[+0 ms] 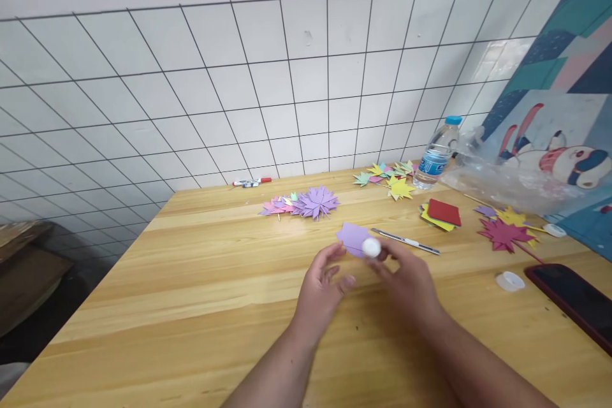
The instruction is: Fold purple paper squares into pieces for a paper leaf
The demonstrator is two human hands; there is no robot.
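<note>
My right hand (408, 274) is closed on a small white round object (371, 247), blurred by motion, whose kind I cannot make out. Just left of it, my left hand (325, 287) hovers with curved fingers apart and nothing between them. A piece of purple paper (354, 236) lies just beyond both hands; its near edge passes behind the white object. Past the right hand's fingers rests a slim utility knife (406, 241), lying slantwise on the wooden table (229, 274).
Purple paper stars (318, 202), yellow stars (399, 187) and markers (251, 182) lie toward the tiled wall. Rightward are a water bottle (436, 156), red and yellow paper squares (444, 212), a dark red star (504, 231), a white ring (510, 280) and a phone (576, 303).
</note>
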